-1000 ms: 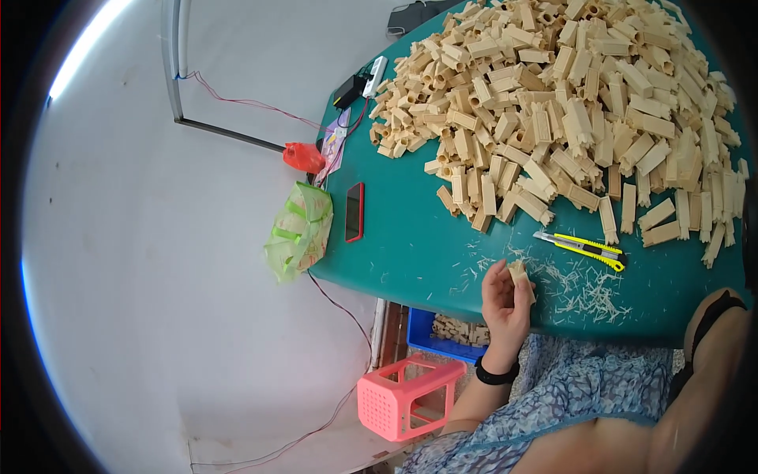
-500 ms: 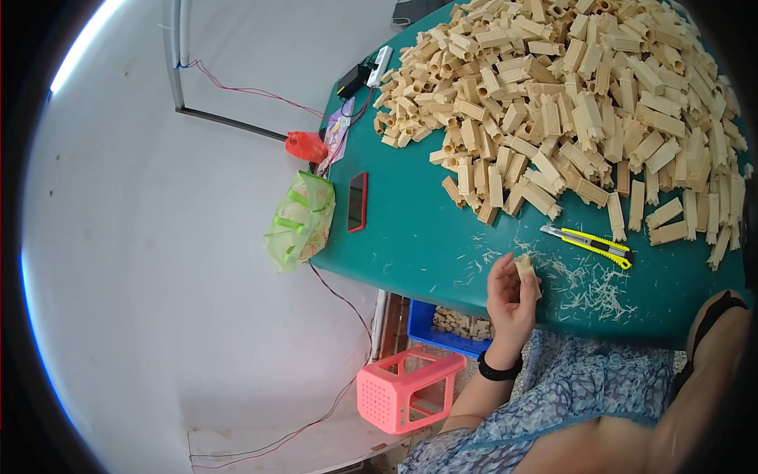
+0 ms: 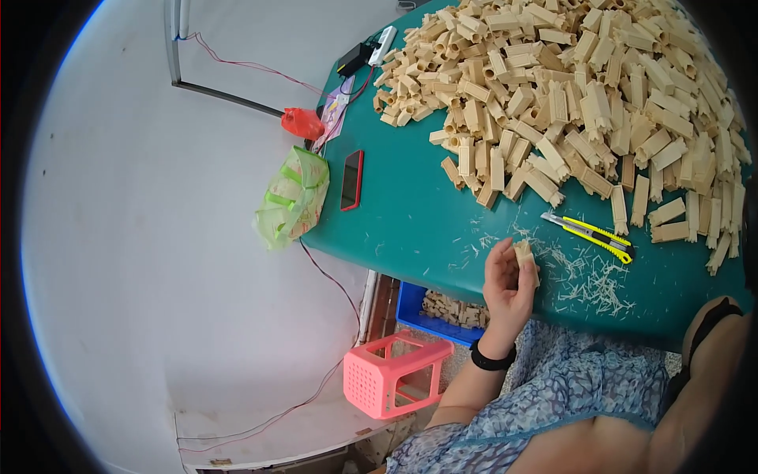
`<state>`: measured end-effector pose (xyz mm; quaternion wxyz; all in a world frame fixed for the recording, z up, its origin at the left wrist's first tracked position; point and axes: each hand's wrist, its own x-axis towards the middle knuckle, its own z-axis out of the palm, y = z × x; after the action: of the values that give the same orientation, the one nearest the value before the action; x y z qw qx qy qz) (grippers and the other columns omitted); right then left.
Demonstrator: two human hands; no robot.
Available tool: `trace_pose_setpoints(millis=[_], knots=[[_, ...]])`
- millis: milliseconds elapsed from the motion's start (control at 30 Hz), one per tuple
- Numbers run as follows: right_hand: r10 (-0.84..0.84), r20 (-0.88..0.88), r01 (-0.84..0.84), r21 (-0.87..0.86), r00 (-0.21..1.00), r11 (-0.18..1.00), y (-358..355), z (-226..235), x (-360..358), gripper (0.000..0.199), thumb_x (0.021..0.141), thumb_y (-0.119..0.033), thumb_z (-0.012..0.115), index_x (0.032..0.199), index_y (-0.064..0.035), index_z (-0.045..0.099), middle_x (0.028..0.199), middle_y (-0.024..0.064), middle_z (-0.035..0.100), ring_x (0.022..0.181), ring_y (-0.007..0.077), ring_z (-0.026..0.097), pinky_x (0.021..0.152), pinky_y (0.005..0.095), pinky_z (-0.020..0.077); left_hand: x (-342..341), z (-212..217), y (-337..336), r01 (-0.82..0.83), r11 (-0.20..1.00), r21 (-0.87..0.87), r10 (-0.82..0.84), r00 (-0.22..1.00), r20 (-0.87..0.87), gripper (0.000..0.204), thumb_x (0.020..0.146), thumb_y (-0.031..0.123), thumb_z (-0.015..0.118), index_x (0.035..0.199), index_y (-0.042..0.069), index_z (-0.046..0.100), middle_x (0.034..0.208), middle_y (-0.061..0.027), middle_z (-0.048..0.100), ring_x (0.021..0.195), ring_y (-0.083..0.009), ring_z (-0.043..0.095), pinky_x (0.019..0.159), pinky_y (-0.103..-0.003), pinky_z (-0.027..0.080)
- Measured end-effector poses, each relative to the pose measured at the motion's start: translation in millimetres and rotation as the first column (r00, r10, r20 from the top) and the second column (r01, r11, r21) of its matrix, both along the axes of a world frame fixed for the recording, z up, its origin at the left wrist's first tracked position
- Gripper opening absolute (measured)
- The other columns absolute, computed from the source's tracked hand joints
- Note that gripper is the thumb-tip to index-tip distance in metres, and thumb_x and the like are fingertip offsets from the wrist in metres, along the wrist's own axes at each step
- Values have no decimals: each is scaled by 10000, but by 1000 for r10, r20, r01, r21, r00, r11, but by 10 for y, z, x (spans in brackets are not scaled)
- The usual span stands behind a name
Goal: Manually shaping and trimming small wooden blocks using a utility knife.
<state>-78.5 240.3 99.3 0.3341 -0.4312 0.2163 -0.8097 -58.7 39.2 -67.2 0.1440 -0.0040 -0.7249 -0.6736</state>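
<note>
Beige pieces [image 3: 597, 108] look matt (plastic or wood, hard to tell); the green tabletop [image 3: 407, 197] smooth; the red bag [image 3: 303, 123] crinkled plastic.

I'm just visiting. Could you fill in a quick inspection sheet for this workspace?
Surface: green table, scattered with pale shavings.
Job's things: large heap of cream hollow pieces; yellow-and-black utility knife, blade out.
Clutter: red-edged phone; red bag; green-and-white bag.
Hands: left hand holds a cream piece; right hand not in view.
Cables: white power strip, black adapter, thin wires.
Surroundings: white wall, pink stool, blue bin containing pieces.
</note>
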Motion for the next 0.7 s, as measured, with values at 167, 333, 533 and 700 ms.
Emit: trace_pose_setpoints(millis=[167,333,533,700], knots=[[9,2,-9,-10,1000,1000,-26,-1,-6,55,857,-81,459,854,-37,426,767,95,491,598,150,446,542,265,401,-7,2,1,12,1000,-5,-12,1000,-16,395,864,48,503,1224,53,340,1031,-115,555,770,-116,564,648,-216,467],[5,14,-4,-20,1000,1000,-35,-9,-6,54,856,-75,463,847,-42,422,755,92,489,589,148,442,534,263,399,-5,5,0,9,1000,-9,-9,1000,-1,399,864,51,506,1225,55,339,1030,-114,554,772,-115,562,646,-216,465],[-1,22,1,-9,1000,1000,-53,12,48,57,855,-68,468,838,-48,416,740,88,487,578,144,436,525,259,397,2,-3,-5,7,1000,7,-7,1000,23,405,860,42,507,1226,58,336,1030,-115,554,767,-116,562,643,-213,462],[-29,72,28,10,997,1000,-43,102,67,64,854,-61,472,831,-53,412,729,85,485,570,142,432,517,257,395,28,28,12,-13,999,32,13,1000,-22,409,854,33,520,1222,43,344,1004,-97,550,745,-96,551,616,-203,454]])
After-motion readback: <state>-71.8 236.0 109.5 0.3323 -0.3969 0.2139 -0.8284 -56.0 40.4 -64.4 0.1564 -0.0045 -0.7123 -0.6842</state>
